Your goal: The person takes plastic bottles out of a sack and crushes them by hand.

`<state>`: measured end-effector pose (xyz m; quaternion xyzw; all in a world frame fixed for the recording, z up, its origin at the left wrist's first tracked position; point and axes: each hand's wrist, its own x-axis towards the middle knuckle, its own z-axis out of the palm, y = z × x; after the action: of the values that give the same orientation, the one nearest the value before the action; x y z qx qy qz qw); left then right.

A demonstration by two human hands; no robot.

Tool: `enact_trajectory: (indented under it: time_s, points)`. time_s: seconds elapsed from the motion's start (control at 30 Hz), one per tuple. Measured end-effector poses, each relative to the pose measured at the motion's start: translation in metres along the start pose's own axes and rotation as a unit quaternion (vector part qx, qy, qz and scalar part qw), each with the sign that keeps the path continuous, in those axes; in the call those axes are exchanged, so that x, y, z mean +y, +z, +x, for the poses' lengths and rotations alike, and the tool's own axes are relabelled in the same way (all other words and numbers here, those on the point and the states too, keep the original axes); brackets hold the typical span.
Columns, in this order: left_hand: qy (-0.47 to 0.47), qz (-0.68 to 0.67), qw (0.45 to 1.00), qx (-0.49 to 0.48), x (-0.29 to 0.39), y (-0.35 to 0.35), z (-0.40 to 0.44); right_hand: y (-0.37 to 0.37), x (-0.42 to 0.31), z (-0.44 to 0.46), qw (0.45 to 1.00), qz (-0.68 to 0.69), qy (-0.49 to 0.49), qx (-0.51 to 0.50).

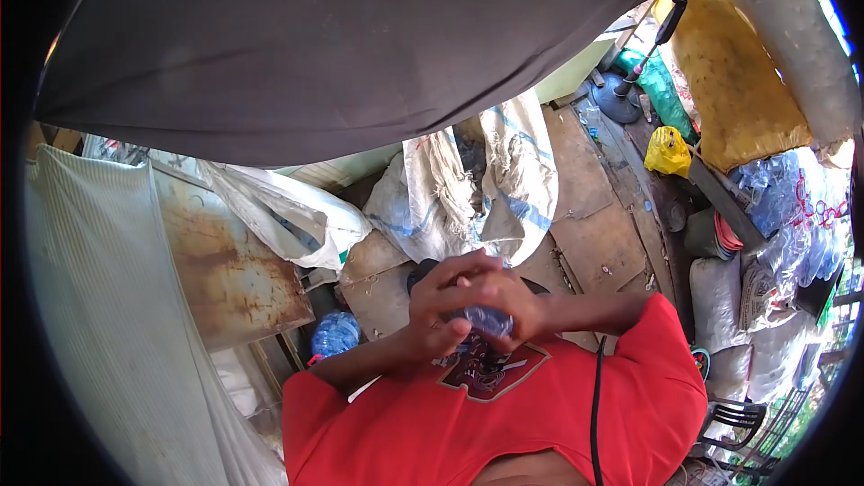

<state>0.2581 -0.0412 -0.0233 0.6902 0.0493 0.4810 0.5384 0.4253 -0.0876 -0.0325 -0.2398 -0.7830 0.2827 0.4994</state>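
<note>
Held close in front of my red shirt, my left hand [439, 301] and my right hand [519, 299] come together with their fingers overlapping. Between them they grip a clear plastic bottle [489, 319], of which only part shows below the fingers. Just beyond the hands, a white woven sack with blue stripes [522, 175] stands with its mouth gaping on the floor. What lies inside that sack is hard to make out.
Dark fabric [342, 45] covers the top of the view. To the left are a hanging pale cloth [108, 306], a rusty panel [229, 256] and a bluish plastic bottle [336, 335]. Full sacks [720, 301], a yellow bag [668, 151] and clear bottles [792, 207] crowd the right.
</note>
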Motion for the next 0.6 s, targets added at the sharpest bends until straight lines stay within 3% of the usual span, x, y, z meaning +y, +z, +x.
enact_trajectory:
  time_s: [0.13, 0.2, 0.27, 0.37, 0.43, 0.5, 0.6]
  points:
    - [0.132, 0.093, 0.987, -0.002, 0.004, 0.004, 0.003, 0.012, -0.006, 0.012, 0.994, -0.012, -0.077, 0.078]
    - [0.154, 0.058, 0.982, 0.095, -0.002, 0.026, -0.002, 0.01, -0.016, 0.014, 0.996, -0.022, -0.052, 0.064]
    - [0.151, 0.04, 0.98, 0.121, 0.0, 0.029, -0.001, 0.012, -0.015, 0.016, 0.991, -0.009, -0.103, 0.087]
    - [0.11, 0.04, 0.991, 0.059, 0.022, 0.017, 0.008, 0.019, 0.005, 0.012, 0.979, 0.004, -0.183, 0.085]
    - [0.081, 0.039, 0.996, 0.019, 0.031, 0.011, 0.011, 0.023, 0.006, 0.003, 0.984, 0.047, -0.166, 0.052]
    - [0.214, 0.091, 0.973, 0.0, 0.004, 0.006, -0.002, 0.025, -0.006, -0.002, 0.989, 0.115, -0.092, 0.015]
    - [0.308, 0.06, 0.946, -0.077, -0.016, -0.027, -0.002, 0.031, 0.011, 0.008, 0.984, 0.171, -0.041, 0.037]
